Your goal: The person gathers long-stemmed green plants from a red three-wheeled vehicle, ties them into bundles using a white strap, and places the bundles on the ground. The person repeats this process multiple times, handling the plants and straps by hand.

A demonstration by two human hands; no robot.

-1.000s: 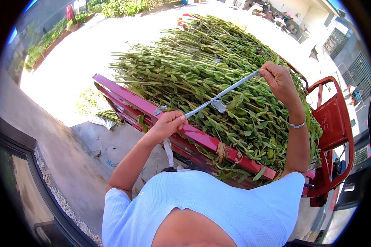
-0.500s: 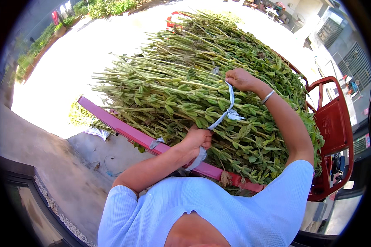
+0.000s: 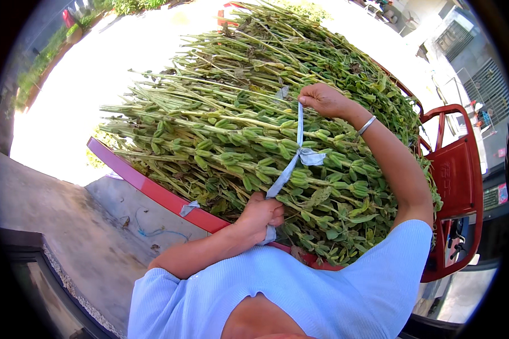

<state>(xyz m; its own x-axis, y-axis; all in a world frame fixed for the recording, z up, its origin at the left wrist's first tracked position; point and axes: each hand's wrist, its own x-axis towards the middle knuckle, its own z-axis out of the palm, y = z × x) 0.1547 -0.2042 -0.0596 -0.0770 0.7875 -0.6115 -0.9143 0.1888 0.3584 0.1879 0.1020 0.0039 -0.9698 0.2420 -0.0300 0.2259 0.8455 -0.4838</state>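
Note:
A big heap of cut green stalks [image 3: 249, 138] with plump pods, much like sesame, lies in front of me. A pale blue cloth strip [image 3: 300, 133] runs over the near stalks, with a knot [image 3: 311, 157] partway along it. My right hand [image 3: 325, 101] is closed, pinching the strip's far end above the stalks. Lower down, my left hand [image 3: 260, 216] is closed round the strip at the near edge of the heap. A bit of the cloth hangs out below that fist. Between the hands the strip is stretched taut.
The heap rests on a red cart, whose side rail [image 3: 152, 186] passes close under my left forearm. A scrap of cloth [image 3: 189, 208] lies over that rail. At right stands the cart's red seat frame [image 3: 455, 169]. Thin blue string [image 3: 152, 230] lies on the concrete at left.
The strip now runs straighter between my hands. My right hand has shifted slightly left and up, my left hand down and left. The whole view has also shifted a little.

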